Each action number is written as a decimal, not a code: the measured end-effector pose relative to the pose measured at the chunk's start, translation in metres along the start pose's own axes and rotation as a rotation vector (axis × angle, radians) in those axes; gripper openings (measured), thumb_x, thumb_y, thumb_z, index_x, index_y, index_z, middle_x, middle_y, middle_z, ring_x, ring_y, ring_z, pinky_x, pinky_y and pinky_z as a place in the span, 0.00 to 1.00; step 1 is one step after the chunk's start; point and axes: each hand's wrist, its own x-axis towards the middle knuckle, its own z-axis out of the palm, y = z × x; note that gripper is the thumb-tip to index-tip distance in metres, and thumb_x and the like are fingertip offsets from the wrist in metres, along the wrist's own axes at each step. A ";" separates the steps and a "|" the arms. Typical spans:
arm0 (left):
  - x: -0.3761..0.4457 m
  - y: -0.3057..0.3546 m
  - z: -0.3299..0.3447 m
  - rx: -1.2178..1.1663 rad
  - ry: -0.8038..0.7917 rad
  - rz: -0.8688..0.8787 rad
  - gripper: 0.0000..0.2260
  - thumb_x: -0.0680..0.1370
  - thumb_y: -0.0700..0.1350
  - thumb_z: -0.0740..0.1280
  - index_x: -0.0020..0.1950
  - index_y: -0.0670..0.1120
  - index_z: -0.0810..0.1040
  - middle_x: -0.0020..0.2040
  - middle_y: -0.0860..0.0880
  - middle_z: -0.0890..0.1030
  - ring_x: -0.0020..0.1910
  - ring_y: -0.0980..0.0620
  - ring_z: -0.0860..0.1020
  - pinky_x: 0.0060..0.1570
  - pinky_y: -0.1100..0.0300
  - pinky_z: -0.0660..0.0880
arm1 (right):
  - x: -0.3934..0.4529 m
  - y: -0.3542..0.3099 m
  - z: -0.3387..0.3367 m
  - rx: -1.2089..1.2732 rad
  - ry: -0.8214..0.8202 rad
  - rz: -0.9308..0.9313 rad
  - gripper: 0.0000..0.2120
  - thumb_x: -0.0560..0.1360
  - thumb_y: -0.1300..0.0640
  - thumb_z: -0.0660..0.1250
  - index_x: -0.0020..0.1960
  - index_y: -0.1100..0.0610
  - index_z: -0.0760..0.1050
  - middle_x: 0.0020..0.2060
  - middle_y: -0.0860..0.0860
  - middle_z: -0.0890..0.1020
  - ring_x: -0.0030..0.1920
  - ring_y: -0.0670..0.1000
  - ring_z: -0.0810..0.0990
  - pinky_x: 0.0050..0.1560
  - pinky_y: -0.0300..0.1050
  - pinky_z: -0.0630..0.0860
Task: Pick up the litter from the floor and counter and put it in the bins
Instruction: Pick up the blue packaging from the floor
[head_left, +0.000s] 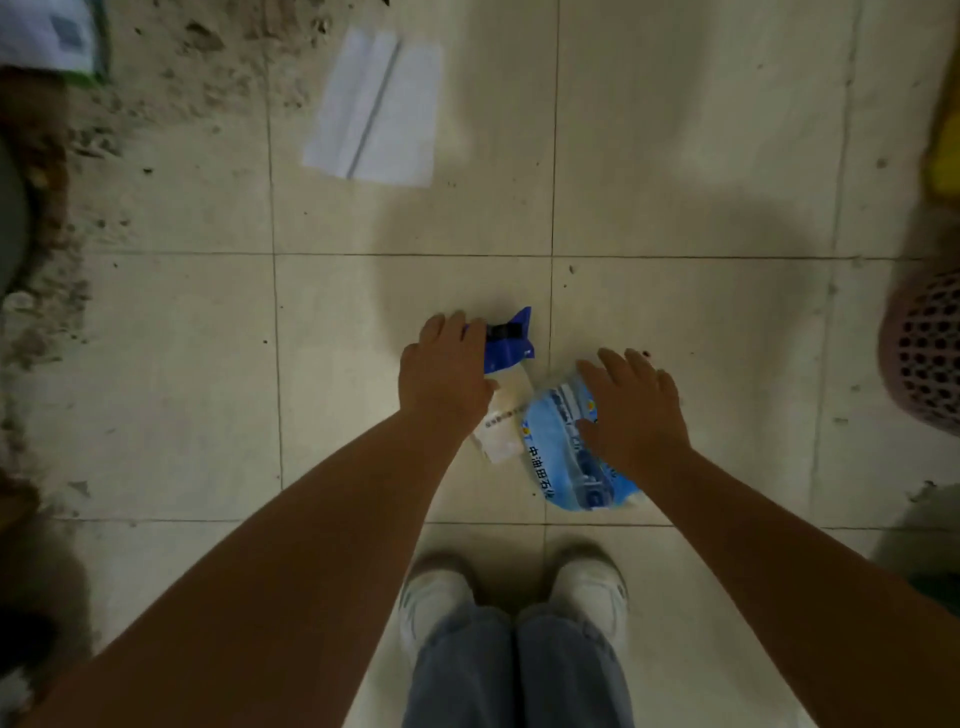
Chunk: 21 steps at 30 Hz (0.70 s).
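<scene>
On the pale tiled floor (156, 389) by the white shoes (592, 582), the left hand (447, 371) lies spread over a dark blue and white plastic wrapper (506, 364) (grip unclear); the right hand (631, 410), fingers splayed, presses a light blue printed packet (556, 441)

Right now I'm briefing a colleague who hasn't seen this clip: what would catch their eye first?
Two bare arms reach down mid-frame: the left hand rests on a dark blue wrapper, the right hand on a light blue packet, both on the tiled floor. A white folded paper lies farther ahead, and a pink perforated basket sits at the right edge.
</scene>
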 end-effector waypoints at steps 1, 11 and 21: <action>0.011 0.000 0.009 0.007 0.012 0.010 0.27 0.78 0.49 0.64 0.74 0.44 0.59 0.73 0.46 0.64 0.75 0.47 0.59 0.70 0.53 0.64 | 0.008 0.000 0.007 -0.022 0.001 -0.008 0.29 0.78 0.53 0.59 0.75 0.53 0.51 0.77 0.53 0.53 0.77 0.56 0.48 0.77 0.55 0.48; 0.026 -0.025 -0.001 -0.036 0.239 -0.091 0.10 0.79 0.39 0.59 0.56 0.39 0.78 0.53 0.41 0.82 0.55 0.43 0.77 0.51 0.54 0.70 | 0.006 0.008 0.030 0.157 0.236 -0.007 0.10 0.67 0.67 0.71 0.48 0.64 0.81 0.46 0.61 0.83 0.48 0.63 0.80 0.48 0.52 0.77; -0.062 0.016 -0.097 -0.149 0.326 0.031 0.09 0.78 0.34 0.60 0.50 0.32 0.79 0.49 0.33 0.80 0.49 0.37 0.77 0.43 0.55 0.69 | -0.085 0.028 -0.037 0.475 0.075 0.255 0.12 0.78 0.60 0.58 0.55 0.66 0.75 0.57 0.63 0.78 0.59 0.59 0.75 0.54 0.48 0.71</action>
